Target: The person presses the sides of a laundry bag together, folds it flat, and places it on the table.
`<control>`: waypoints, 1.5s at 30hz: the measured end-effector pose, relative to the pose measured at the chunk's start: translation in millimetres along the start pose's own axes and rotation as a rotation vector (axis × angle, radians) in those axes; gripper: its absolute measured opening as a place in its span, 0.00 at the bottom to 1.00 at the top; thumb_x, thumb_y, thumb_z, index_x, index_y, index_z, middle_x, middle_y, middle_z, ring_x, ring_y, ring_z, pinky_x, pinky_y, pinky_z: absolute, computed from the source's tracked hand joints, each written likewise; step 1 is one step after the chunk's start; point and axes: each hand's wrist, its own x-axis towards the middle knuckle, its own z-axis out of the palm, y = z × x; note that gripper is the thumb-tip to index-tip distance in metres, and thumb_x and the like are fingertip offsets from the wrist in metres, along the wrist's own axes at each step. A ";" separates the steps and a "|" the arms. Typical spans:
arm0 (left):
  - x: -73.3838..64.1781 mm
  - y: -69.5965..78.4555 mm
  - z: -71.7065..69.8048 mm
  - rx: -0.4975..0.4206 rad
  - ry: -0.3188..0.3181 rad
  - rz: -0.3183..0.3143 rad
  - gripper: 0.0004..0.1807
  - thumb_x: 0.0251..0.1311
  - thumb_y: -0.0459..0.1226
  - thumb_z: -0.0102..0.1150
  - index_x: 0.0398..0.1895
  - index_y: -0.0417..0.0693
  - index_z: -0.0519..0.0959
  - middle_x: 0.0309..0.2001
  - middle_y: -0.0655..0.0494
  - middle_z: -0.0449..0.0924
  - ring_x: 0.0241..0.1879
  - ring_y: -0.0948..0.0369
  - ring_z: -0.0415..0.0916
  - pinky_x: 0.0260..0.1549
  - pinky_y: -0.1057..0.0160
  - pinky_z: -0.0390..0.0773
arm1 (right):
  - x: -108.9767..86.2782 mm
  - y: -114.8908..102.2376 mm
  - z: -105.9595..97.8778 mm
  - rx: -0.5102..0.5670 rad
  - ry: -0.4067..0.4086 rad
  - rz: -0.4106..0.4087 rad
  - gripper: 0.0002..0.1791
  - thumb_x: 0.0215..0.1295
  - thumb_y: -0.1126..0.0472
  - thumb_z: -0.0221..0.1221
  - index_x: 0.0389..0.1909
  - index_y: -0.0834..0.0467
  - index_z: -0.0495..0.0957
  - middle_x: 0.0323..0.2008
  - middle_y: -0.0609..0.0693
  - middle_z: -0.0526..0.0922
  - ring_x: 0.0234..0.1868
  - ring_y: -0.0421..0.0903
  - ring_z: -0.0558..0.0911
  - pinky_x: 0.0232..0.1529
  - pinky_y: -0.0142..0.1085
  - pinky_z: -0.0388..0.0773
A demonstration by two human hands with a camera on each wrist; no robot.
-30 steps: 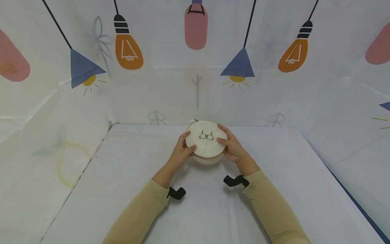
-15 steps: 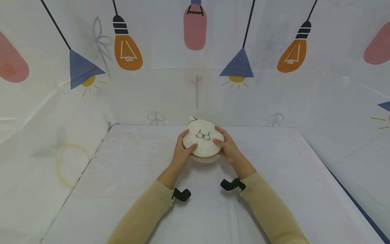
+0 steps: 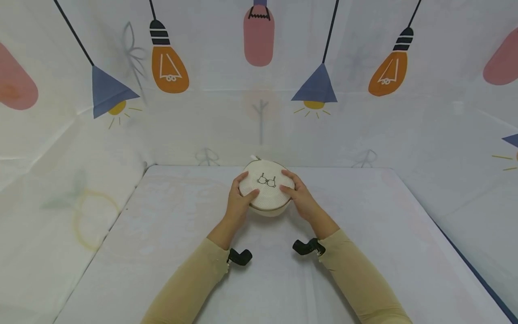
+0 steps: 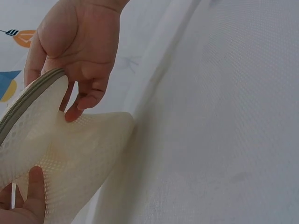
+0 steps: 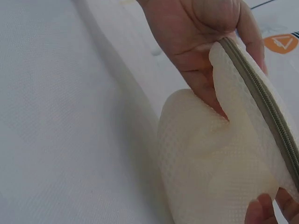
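A round cream mesh laundry bag with a small bra drawing on its lid is held between both hands near the far side of the table. My left hand grips its left rim, thumb on the lid. On the opposite rim, my right hand holds it with thumb and forefinger showing on top. A grey-green zipper runs around the lid's edge and appears closed in the left wrist view. Both wrist views show the soft mesh side dented inward, with fingers pressed underneath.
The white-covered table spreads around the arms. Behind it rises a white cloth backdrop printed with lamps and bulbs. Black wrist-camera mounts stick out from both cuffs.
The bag has shifted slightly left in both hands, and its lid drawing has turned a little clockwise. Both hands keep their hold on the rim.
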 end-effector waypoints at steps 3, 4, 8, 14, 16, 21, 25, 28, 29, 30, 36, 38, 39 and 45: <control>-0.3 -0.2 -0.5 0.003 -0.003 -0.005 0.39 0.61 0.27 0.65 0.74 0.49 0.61 0.77 0.50 0.54 0.76 0.55 0.53 0.71 0.58 0.61 | -1.0 -0.4 -0.6 -0.044 0.004 -0.024 0.33 0.74 0.62 0.56 0.77 0.54 0.57 0.80 0.51 0.46 0.79 0.50 0.47 0.76 0.45 0.46; 0.1 -0.7 -0.8 0.003 -0.005 -0.006 0.39 0.61 0.27 0.65 0.74 0.50 0.61 0.77 0.50 0.54 0.76 0.55 0.52 0.71 0.58 0.60 | -3.2 -4.2 0.2 -0.047 0.001 -0.021 0.33 0.74 0.63 0.55 0.77 0.55 0.56 0.80 0.52 0.46 0.79 0.50 0.46 0.77 0.46 0.45; 0.3 -0.2 -0.9 0.012 -0.010 -0.018 0.39 0.62 0.27 0.64 0.74 0.49 0.61 0.78 0.49 0.53 0.76 0.55 0.51 0.72 0.58 0.58 | -7.1 -9.8 1.1 -0.050 0.022 -0.024 0.31 0.75 0.64 0.54 0.76 0.59 0.59 0.80 0.52 0.48 0.79 0.49 0.47 0.77 0.43 0.47; 0.8 0.6 -1.2 0.061 -0.020 -0.034 0.37 0.64 0.29 0.63 0.74 0.49 0.60 0.78 0.49 0.51 0.77 0.54 0.48 0.74 0.58 0.53 | -0.4 -2.5 -0.3 -0.011 0.101 -0.016 0.28 0.74 0.65 0.56 0.72 0.60 0.65 0.77 0.51 0.56 0.77 0.46 0.55 0.74 0.38 0.55; 0.9 1.6 -1.2 0.079 -0.027 -0.042 0.37 0.65 0.29 0.62 0.74 0.49 0.60 0.78 0.49 0.51 0.78 0.54 0.46 0.74 0.58 0.51 | 0.3 -2.2 -0.6 0.002 0.110 -0.016 0.28 0.73 0.65 0.57 0.72 0.61 0.65 0.77 0.51 0.57 0.77 0.46 0.56 0.74 0.38 0.56; 1.7 2.5 -1.3 0.135 -0.037 -0.059 0.35 0.66 0.30 0.61 0.74 0.51 0.60 0.79 0.50 0.50 0.78 0.54 0.44 0.75 0.56 0.46 | 1.0 -1.0 -2.6 0.024 0.114 -0.003 0.28 0.72 0.67 0.57 0.72 0.61 0.66 0.77 0.51 0.57 0.77 0.46 0.55 0.73 0.37 0.56; 2.8 2.0 -1.9 0.173 -0.056 -0.071 0.35 0.67 0.32 0.61 0.74 0.52 0.61 0.79 0.50 0.51 0.78 0.54 0.44 0.75 0.55 0.45 | 2.2 2.1 -6.0 0.017 0.113 0.011 0.28 0.72 0.67 0.57 0.72 0.60 0.66 0.77 0.50 0.57 0.77 0.45 0.54 0.74 0.37 0.56; 3.8 1.6 -2.2 0.198 -0.069 -0.078 0.34 0.67 0.33 0.61 0.75 0.53 0.60 0.79 0.50 0.51 0.78 0.54 0.44 0.75 0.54 0.44 | 3.7 4.7 -8.8 0.017 0.110 0.022 0.29 0.72 0.67 0.58 0.72 0.60 0.66 0.77 0.50 0.57 0.77 0.45 0.54 0.73 0.37 0.56; 4.3 1.3 -2.2 0.208 -0.070 -0.082 0.34 0.67 0.34 0.61 0.75 0.53 0.60 0.79 0.51 0.51 0.78 0.54 0.44 0.75 0.54 0.44 | 4.0 5.3 -9.5 0.017 0.109 0.027 0.29 0.71 0.67 0.58 0.72 0.59 0.66 0.77 0.50 0.57 0.77 0.45 0.55 0.73 0.37 0.57; 4.7 0.9 -2.3 0.214 -0.072 -0.085 0.34 0.67 0.34 0.60 0.75 0.52 0.60 0.79 0.50 0.51 0.78 0.54 0.44 0.75 0.54 0.44 | 4.4 5.9 -10.0 0.026 0.107 0.033 0.29 0.71 0.67 0.58 0.71 0.59 0.66 0.77 0.50 0.57 0.77 0.46 0.56 0.73 0.37 0.58; 6.6 -1.7 -3.3 0.234 -0.063 -0.105 0.34 0.67 0.33 0.61 0.74 0.52 0.61 0.79 0.51 0.52 0.78 0.54 0.45 0.75 0.54 0.45 | 5.4 7.8 -11.7 0.072 0.076 0.051 0.30 0.71 0.69 0.58 0.72 0.62 0.64 0.77 0.53 0.57 0.74 0.50 0.62 0.63 0.31 0.71; 7.6 -2.8 -3.4 0.237 -0.060 -0.105 0.34 0.66 0.33 0.62 0.74 0.52 0.62 0.78 0.51 0.52 0.78 0.54 0.45 0.75 0.54 0.45 | 5.5 8.5 -12.3 0.082 0.066 0.054 0.30 0.71 0.69 0.58 0.72 0.62 0.64 0.77 0.54 0.57 0.72 0.50 0.65 0.57 0.28 0.74; 8.0 -3.5 -3.4 0.242 -0.057 -0.107 0.34 0.66 0.33 0.62 0.74 0.52 0.62 0.78 0.51 0.53 0.78 0.53 0.45 0.75 0.53 0.45 | 5.6 9.1 -12.8 0.086 0.064 0.056 0.30 0.70 0.69 0.58 0.72 0.62 0.64 0.77 0.54 0.57 0.70 0.50 0.67 0.54 0.27 0.75; 10.5 -9.0 -3.8 0.272 -0.052 -0.125 0.35 0.64 0.34 0.64 0.73 0.54 0.64 0.78 0.52 0.55 0.78 0.53 0.46 0.75 0.52 0.44 | 6.1 12.3 -15.1 0.105 0.064 0.073 0.31 0.69 0.69 0.59 0.72 0.62 0.65 0.76 0.53 0.60 0.55 0.42 0.77 0.44 0.27 0.78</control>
